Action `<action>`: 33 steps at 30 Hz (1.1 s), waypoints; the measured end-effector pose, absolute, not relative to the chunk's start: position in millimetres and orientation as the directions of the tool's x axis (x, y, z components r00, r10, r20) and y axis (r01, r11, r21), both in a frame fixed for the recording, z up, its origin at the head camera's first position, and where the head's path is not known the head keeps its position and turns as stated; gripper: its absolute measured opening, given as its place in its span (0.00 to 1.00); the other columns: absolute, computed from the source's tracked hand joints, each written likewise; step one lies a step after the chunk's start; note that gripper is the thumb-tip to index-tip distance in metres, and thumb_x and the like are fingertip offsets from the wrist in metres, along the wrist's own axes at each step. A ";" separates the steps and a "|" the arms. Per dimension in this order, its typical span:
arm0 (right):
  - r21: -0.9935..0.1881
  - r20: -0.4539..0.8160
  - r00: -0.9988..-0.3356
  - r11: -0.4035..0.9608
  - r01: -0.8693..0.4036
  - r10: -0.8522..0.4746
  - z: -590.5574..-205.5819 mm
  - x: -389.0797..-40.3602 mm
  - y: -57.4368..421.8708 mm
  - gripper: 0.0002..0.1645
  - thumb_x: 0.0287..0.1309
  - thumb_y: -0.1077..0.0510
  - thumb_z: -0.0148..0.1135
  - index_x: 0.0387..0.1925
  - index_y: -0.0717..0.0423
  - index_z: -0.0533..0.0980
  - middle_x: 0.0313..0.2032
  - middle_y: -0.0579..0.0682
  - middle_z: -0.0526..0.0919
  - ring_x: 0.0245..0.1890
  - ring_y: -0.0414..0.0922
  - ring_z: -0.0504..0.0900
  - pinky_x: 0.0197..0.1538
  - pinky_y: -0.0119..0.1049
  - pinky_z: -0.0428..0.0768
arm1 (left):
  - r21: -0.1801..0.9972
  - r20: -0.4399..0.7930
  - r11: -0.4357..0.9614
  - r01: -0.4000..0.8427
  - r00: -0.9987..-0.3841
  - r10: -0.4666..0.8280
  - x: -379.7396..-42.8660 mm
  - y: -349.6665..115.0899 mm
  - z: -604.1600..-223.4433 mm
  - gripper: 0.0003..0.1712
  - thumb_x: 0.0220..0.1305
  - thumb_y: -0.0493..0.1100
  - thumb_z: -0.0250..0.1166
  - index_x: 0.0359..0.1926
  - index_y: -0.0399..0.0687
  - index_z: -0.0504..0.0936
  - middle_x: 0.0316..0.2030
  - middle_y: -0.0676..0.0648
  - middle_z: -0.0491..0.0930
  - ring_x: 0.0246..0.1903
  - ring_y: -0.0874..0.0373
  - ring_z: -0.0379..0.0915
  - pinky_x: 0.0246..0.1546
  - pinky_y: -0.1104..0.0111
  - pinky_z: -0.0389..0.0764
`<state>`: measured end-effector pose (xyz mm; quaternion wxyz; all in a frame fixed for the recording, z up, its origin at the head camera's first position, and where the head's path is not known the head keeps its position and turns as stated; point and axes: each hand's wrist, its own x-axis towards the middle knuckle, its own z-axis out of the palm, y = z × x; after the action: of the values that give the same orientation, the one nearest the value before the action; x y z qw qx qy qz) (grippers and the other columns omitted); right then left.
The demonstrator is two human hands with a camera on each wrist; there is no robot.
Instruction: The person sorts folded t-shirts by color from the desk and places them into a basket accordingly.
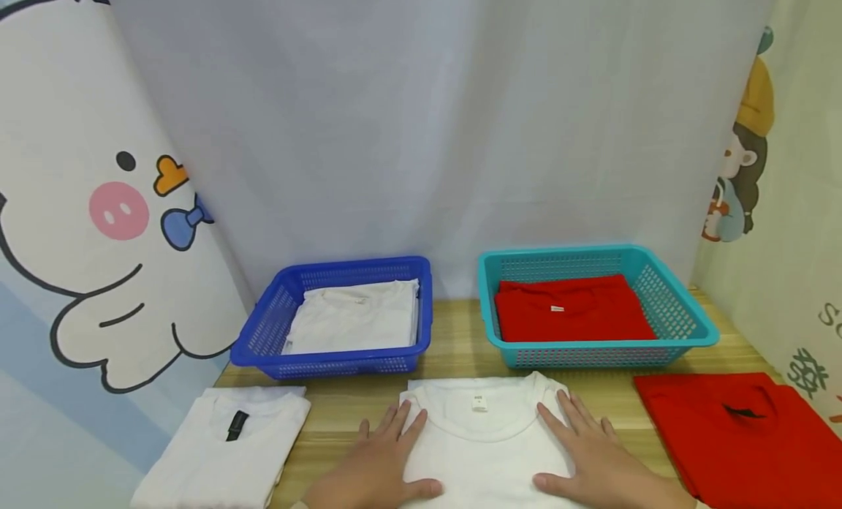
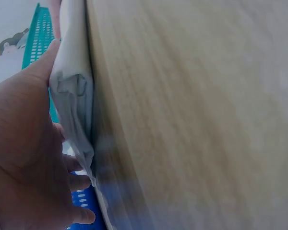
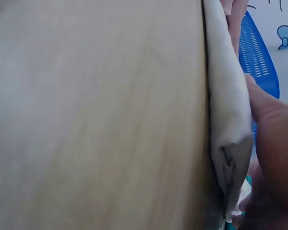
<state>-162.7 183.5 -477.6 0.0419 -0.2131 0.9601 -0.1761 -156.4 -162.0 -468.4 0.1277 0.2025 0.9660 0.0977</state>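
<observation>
The white shirt (image 1: 487,450) is folded; the left hand (image 1: 378,461) and right hand (image 1: 595,461) are laid spread upon it. It is not yet placed in the blue basket (image 1: 342,360).

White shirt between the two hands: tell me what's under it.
The white shirt lies on the wooden table, its folded layers showing at one edge. The tabletop directly beneath it and anything between the layers are covered.

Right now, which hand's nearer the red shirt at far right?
Right. The right hand rests on the right side of the middle white shirt, left of the red shirt; the left hand rests on the white shirt's left side, farther away.
</observation>
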 end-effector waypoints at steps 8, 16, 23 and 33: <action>-0.381 -0.089 -0.922 0.868 -0.318 -0.377 -481.6 -162.6 180.9 0.64 0.40 0.18 0.57 0.71 0.51 0.60 0.71 0.69 0.50 0.69 0.66 0.48 0.56 0.77 0.50 | 0.231 -0.210 0.905 0.356 -0.890 0.404 -157.0 -158.6 -472.7 0.63 0.47 0.86 0.45 0.75 0.52 0.54 0.73 0.37 0.47 0.71 0.39 0.44 0.60 0.33 0.52; -0.376 -0.021 -0.924 0.860 -0.346 -0.381 -478.0 -157.1 179.3 0.61 0.41 0.21 0.61 0.69 0.55 0.64 0.66 0.74 0.56 0.65 0.73 0.55 0.59 0.73 0.54 | 0.246 -0.204 0.921 0.303 -0.912 0.355 -152.5 -154.9 -469.9 0.62 0.47 0.84 0.50 0.74 0.52 0.56 0.69 0.26 0.50 0.68 0.30 0.47 0.62 0.38 0.56; -0.421 0.071 -0.931 0.835 -0.354 -0.359 -474.6 -155.8 176.6 0.55 0.36 0.28 0.71 0.63 0.53 0.71 0.54 0.62 0.71 0.52 0.57 0.70 0.49 0.56 0.75 | 0.223 -0.150 0.942 0.250 -0.946 0.287 -145.5 -145.1 -459.5 0.64 0.43 0.81 0.60 0.70 0.41 0.62 0.54 0.26 0.69 0.56 0.33 0.66 0.55 0.46 0.70; -0.754 -0.069 -0.940 0.634 -0.170 -0.334 -472.4 -164.9 182.9 0.41 0.44 0.46 0.76 0.61 0.53 0.73 0.56 0.58 0.76 0.54 0.55 0.74 0.55 0.58 0.73 | 0.701 -0.163 0.710 0.066 -0.955 0.249 -149.5 -149.0 -462.3 0.54 0.43 0.55 0.78 0.67 0.38 0.64 0.58 0.27 0.69 0.58 0.34 0.65 0.56 0.40 0.67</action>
<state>-164.9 182.9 -472.4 0.1013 -0.1403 0.8983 -0.4038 -149.5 -149.0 -462.3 0.1236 0.0861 0.9164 0.3708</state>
